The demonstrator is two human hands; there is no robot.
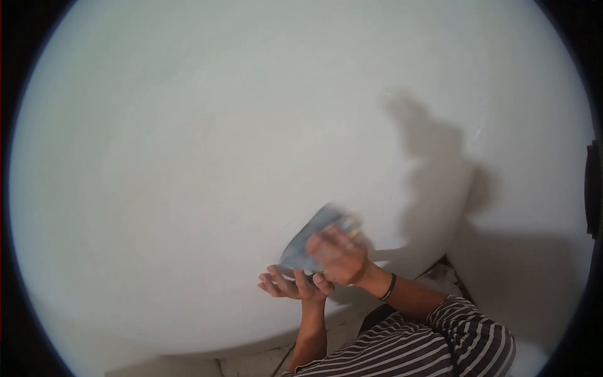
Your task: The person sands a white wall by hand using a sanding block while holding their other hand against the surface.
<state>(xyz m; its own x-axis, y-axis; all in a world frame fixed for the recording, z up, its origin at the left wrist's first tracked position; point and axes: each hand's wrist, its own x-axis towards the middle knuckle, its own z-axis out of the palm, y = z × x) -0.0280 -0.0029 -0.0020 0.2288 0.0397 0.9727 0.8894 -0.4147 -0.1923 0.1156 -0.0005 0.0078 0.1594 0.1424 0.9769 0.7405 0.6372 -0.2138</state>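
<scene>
A: Nearest item first. Landmark: the blue-grey plate (309, 237).
B: Nearest is the striped shirt (402, 345), below the plate and toward its right. The right forearm leaves the short sleeve and rises toward the plate; a dark wristband (390, 287) circles it, below and right of the plate.
A: Hands?
B: Right hand (342, 256): over the plate's lower right part, fingers bent and gripping it. Motion blur; exact finger placement not readable. Left hand (295, 284): directly under the plate's lower edge, palm turned up, fingers spread and loosely curled, not closed round anything. Contact with the edge: cannot tell.
A: Plate itself?
B: Tilted, in front of the wall, above the left hand. Blurred at its upper end. A small yellowish strip (353, 227) shows at its right side, just beyond the right hand's fingers. Contact between plate and wall: cannot tell.
A: Beyond that?
B: Pale wall (188, 157), behind the plate and spreading widely around it. A dark shadow (436, 141) falls above and right of the plate. Far right of the plate, a dark object (592, 188), cut off by the view's border; identity unclear.
</scene>
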